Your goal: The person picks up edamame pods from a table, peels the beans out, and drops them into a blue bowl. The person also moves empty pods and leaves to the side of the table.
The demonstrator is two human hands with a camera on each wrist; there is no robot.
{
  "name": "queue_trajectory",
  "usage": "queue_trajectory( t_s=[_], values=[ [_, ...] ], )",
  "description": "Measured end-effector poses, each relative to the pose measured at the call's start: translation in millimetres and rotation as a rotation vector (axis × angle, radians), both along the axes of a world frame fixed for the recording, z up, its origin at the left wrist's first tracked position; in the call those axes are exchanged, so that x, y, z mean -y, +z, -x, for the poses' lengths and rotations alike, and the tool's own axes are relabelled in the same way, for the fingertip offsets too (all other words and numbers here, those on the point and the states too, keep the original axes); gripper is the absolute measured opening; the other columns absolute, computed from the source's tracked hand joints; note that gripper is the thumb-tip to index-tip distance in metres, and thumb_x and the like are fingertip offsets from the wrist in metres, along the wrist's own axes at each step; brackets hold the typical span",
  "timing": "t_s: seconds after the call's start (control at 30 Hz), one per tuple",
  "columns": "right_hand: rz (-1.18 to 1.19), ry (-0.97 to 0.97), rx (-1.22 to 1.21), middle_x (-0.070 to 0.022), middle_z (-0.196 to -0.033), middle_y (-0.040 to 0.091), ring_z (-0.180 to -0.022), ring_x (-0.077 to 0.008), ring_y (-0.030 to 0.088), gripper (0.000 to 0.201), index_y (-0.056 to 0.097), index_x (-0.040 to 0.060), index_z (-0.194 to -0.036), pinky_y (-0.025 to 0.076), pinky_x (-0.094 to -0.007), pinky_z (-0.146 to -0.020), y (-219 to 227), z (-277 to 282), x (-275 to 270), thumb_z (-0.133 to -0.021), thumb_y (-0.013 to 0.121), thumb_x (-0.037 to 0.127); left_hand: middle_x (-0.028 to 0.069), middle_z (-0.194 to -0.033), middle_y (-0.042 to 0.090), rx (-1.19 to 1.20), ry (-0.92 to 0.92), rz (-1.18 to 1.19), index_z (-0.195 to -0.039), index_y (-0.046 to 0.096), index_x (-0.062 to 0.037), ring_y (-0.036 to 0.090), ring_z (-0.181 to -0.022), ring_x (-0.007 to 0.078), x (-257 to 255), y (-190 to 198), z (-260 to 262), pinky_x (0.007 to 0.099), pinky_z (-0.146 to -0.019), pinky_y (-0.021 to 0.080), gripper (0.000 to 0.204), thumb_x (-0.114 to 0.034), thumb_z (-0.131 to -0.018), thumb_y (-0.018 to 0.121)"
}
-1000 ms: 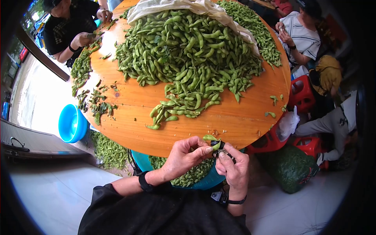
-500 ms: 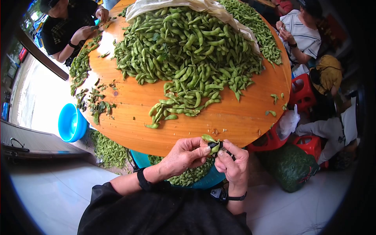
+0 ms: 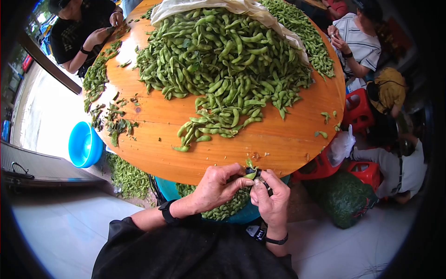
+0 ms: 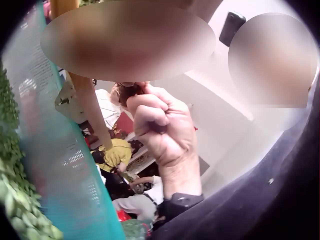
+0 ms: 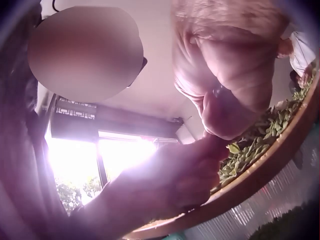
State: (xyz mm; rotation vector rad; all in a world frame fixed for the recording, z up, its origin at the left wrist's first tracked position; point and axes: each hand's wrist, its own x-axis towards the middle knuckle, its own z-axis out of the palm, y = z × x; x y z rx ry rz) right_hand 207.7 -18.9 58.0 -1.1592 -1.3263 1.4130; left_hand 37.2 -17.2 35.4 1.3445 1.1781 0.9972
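Note:
In the head view my left hand (image 3: 216,186) pinches a green edamame pod (image 3: 251,175) between thumb and index finger at the table's near edge. My right hand (image 3: 272,197) meets it there, fingers curled round a small black object (image 3: 265,182) set against the pod. The black object's exact kind is hard to tell. In the left wrist view the right hand (image 4: 167,125) shows curled fingers. The right wrist view has the right palm (image 5: 230,65) close up and the left hand (image 5: 170,170) reaching toward it. A large edamame heap (image 3: 223,56) lies ahead.
The round wooden table (image 3: 153,135) holds scattered leaves (image 3: 118,123). Below the hands stands a teal basket (image 3: 167,190) of pods. A blue basin (image 3: 86,145) is at left, red stools (image 3: 357,109) and a dark green bag (image 3: 341,200) at right. Other people sit around the table.
The pod has turned, its free tip now pointing up. My right hand has shifted slightly left, still against the pod. At the right, a bending person has moved lower.

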Motion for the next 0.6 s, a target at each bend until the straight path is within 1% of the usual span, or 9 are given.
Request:
queue_trajectory(
  t_s=[0.13,0.23,0.33,0.37,0.4,0.47,0.53,0.57,0.6],
  values=[
    [-0.242,-0.061,0.214,-0.0042,-0.08,0.051,-0.059,-0.0079,0.055,0.012,0.059,-0.0101,-0.103,0.043,-0.0241,-0.047,-10.6,8.5,4.5,-0.094,0.056,-0.002,0.014,-0.064,0.06,-0.011,0.05,-0.185,-0.087,0.061,0.0003,0.053,-0.053,0.0206,0.1,1.9,-5.5,0.0323,-0.052,0.045,0.018,-0.015,-0.095,0.064],
    [-0.334,-0.105,0.314,-0.0042,-0.08,0.051,-0.058,-0.0084,0.055,0.011,0.059,-0.0103,-0.101,0.043,-0.0247,-0.047,-11.0,11.5,4.7,-0.094,0.056,-0.003,0.0107,-0.062,0.058,0.01,-0.024,-0.009,-0.087,0.06,0.0002,0.054,-0.055,0.0171,-1.9,10.7,1.1,0.032,-0.052,0.045,0.023,-0.019,-0.1,0.058],
    [-0.102,-0.079,0.049,-0.0039,-0.08,0.051,-0.057,-0.0081,0.055,0.011,0.059,-0.0101,-0.101,0.043,-0.0243,-0.047,-6.0,8.9,-0.4,-0.094,0.056,-0.002,0.005,-0.059,0.054,0.056,-0.188,0.182,-0.086,0.059,-0.0004,0.053,-0.057,0.0118,-13.2,11.4,15.5,0.0309,-0.053,0.044,0.031,-0.025,-0.103,0.052],
    [-0.011,-0.041,-0.028,-0.0033,-0.079,0.051,-0.057,-0.0073,0.054,0.011,0.06,-0.01,-0.101,0.042,-0.024,-0.047,-6.7,5.1,-2.7,-0.094,0.055,-0.002,-0.004,-0.066,0.052,0.083,-0.308,0.285,-0.089,0.056,-0.0042,0.042,-0.056,0.0047,-17.4,16.8,21.2,0.0222,-0.052,0.036,0.035,-0.032,-0.106,0.044],
    [0.08,-0.003,-0.105,-0.0027,-0.079,0.05,-0.057,-0.0065,0.053,0.011,0.06,-0.0099,-0.1,0.041,-0.0236,-0.046,-7.1,3.4,-3.9,-0.095,0.055,-0.002,-0.004,-0.066,0.052,0.082,-0.307,0.284,-0.089,0.056,-0.0042,0.042,-0.056,0.0047,-17.4,19.3,21.0,0.0222,-0.052,0.036,0.035,-0.032,-0.106,0.044],
    [0.054,-0.016,0.022,-0.006,-0.079,0.052,-0.058,-0.0125,0.055,0.01,0.06,-0.009,-0.1,0.043,-0.0273,-0.048,-8.1,6.1,-3.0,-0.092,0.058,-0.002,-0.0031,-0.07,0.05,0.295,-0.317,0.529,-0.094,0.054,-0.0042,0.042,-0.059,0.0042,-18.0,21.9,19.1,0.0219,-0.051,0.034,0.034,-0.033,-0.107,0.041],
    [-0.525,-0.106,0.509,-0.0109,-0.079,0.053,-0.061,-0.0191,0.055,0.011,0.061,-0.007,-0.099,0.043,-0.0308,-0.053,-12.2,14.2,-2.1,-0.089,0.06,-0.002,0.0001,-0.071,0.052,0.329,-0.294,0.512,-0.097,0.053,-0.0022,0.045,-0.059,0.007,-15.2,13.4,17.1,0.0253,-0.052,0.038,0.034,-0.033,-0.107,0.042],
    [-0.508,-0.144,0.539,-0.0166,-0.082,0.054,-0.068,-0.0299,0.059,0.015,0.062,-0.006,-0.099,0.046,-0.0361,-0.059,-9.8,19.5,0.6,-0.084,0.061,-0.004,0.0034,-0.072,0.054,0.363,-0.27,0.492,-0.1,0.053,-0.0002,0.049,-0.06,0.0097,-12.8,8.9,15.6,0.0287,-0.053,0.042,0.035,-0.033,-0.106,0.042],
    [-0.507,-0.142,0.54,-0.0166,-0.082,0.054,-0.068,-0.0299,0.059,0.015,0.062,-0.006,-0.099,0.046,-0.0361,-0.059,-10.5,22.2,2.5,-0.084,0.061,-0.004,0.0034,-0.072,0.054,0.365,-0.269,0.494,-0.1,0.053,-0.0002,0.049,-0.06,0.0097,-10.5,6.2,12.7,0.0287,-0.053,0.042,0.035,-0.033,-0.106,0.042]
  ],
)
